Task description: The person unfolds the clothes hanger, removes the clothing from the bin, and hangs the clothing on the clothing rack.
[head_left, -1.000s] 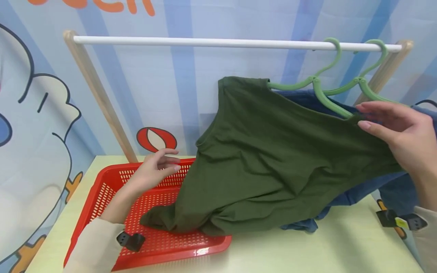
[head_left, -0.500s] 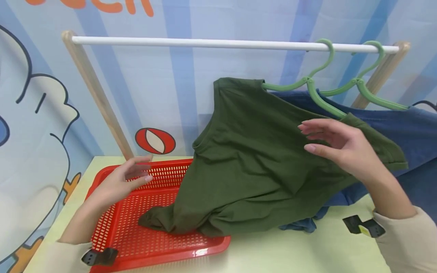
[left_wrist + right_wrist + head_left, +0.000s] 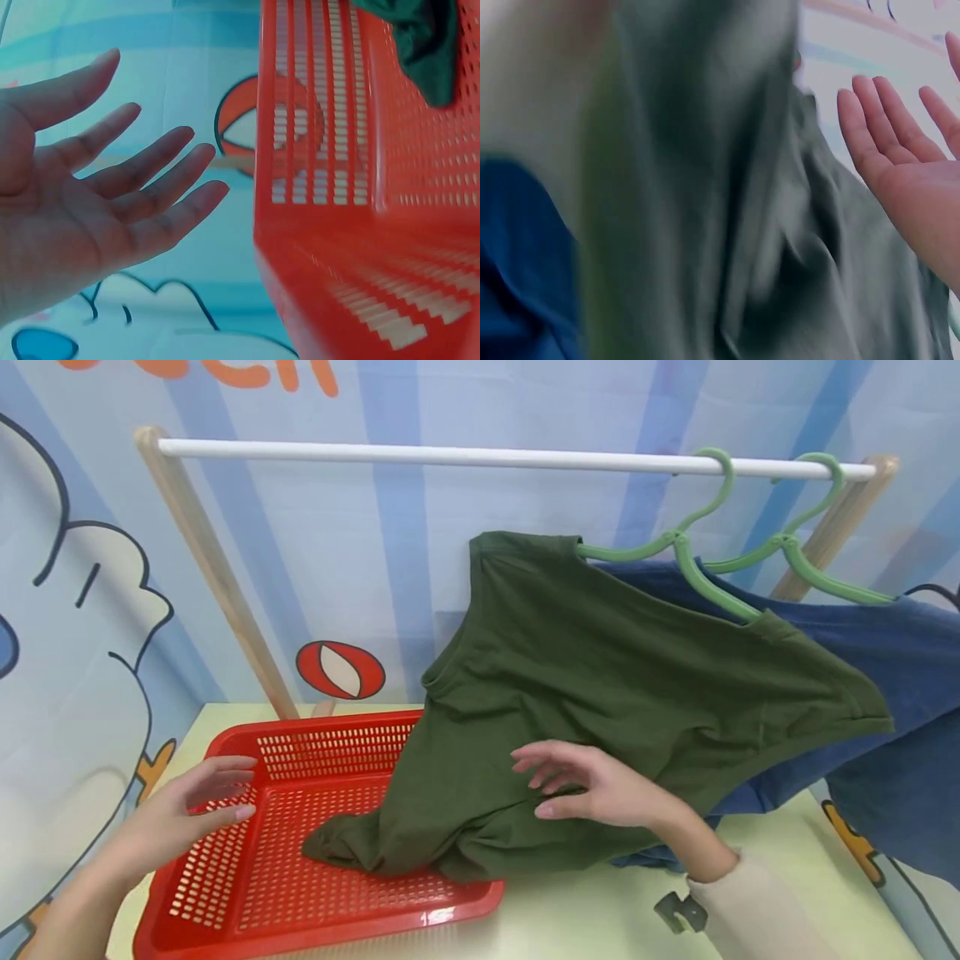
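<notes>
A dark green sleeveless top hangs on a green hanger from the white rail, its lower end trailing into the red basket. My right hand is in front of the top's lower middle, fingers relaxed and holding nothing. In the right wrist view the palm shows beside the green cloth. My left hand is over the basket's left side, fingers spread and holding nothing. The left wrist view shows that hand with its fingers loosely extended beside the basket wall.
Behind the top, a blue garment hangs on a second green hanger at the rail's right end. Wooden posts hold up the rail. A pale yellow table lies below, with a printed cloth backdrop behind.
My right hand has come off the top's right shoulder and moved left and down. My left hand has drawn back left and down. The top still hangs in place.
</notes>
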Action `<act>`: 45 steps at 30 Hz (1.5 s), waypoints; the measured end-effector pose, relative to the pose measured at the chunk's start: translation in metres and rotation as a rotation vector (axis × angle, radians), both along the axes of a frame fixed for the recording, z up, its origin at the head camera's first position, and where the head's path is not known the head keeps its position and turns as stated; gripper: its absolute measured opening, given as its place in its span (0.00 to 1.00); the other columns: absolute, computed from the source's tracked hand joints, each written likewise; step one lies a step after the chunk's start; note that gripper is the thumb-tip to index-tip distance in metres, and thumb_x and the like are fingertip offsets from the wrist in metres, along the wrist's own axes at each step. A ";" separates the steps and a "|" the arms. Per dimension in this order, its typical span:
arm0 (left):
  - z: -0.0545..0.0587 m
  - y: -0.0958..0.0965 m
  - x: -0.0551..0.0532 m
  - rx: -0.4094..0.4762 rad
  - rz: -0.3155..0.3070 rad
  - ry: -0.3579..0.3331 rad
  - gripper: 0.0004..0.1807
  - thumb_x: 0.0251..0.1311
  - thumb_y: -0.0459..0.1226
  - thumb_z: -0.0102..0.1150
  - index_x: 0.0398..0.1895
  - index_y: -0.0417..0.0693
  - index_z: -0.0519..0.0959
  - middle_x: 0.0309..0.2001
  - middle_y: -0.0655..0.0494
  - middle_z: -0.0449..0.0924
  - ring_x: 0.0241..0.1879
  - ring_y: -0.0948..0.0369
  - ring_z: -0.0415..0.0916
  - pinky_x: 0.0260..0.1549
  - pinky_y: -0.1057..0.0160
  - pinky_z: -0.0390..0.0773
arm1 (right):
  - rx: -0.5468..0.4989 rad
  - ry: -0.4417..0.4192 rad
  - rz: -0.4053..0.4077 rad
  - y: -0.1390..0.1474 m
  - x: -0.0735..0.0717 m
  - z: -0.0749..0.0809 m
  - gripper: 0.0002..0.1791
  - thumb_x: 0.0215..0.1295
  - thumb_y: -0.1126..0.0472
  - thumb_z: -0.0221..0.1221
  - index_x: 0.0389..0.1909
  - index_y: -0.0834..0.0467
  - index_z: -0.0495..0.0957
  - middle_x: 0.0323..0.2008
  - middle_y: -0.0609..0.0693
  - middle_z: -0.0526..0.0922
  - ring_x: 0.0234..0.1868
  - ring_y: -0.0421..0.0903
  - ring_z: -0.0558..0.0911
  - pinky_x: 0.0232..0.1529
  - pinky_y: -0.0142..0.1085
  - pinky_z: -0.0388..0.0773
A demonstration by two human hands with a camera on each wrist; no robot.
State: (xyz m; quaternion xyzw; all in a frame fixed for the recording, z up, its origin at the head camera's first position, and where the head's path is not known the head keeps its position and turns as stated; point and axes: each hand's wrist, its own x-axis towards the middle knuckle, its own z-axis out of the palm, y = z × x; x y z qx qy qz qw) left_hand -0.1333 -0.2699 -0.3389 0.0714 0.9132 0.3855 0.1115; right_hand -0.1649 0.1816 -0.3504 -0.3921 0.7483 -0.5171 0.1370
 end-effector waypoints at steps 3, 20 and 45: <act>-0.005 -0.014 0.005 -0.006 0.019 -0.033 0.36 0.58 0.41 0.59 0.63 0.33 0.57 0.59 0.31 0.62 0.55 0.36 0.62 0.39 0.45 0.76 | 0.019 -0.012 0.040 -0.017 0.003 -0.015 0.29 0.58 0.64 0.61 0.59 0.66 0.65 0.56 0.60 0.71 0.52 0.55 0.72 0.51 0.44 0.71; -0.045 -0.072 0.021 -0.113 0.179 -0.255 0.46 0.51 0.40 0.65 0.64 0.26 0.48 0.60 0.24 0.51 0.52 0.32 0.60 0.37 0.49 0.77 | 0.233 0.133 -0.151 -0.046 0.003 -0.063 0.23 0.52 0.70 0.63 0.51 0.55 0.76 0.50 0.49 0.71 0.52 0.49 0.68 0.51 0.44 0.67; -0.058 -0.075 0.023 0.021 0.316 -0.385 0.48 0.51 0.39 0.65 0.66 0.29 0.46 0.57 0.26 0.58 0.37 0.56 0.75 0.35 0.52 0.79 | 0.076 0.198 -0.291 -0.026 -0.009 -0.063 0.16 0.51 0.78 0.58 0.39 0.59 0.80 0.39 0.49 0.80 0.42 0.46 0.76 0.42 0.38 0.74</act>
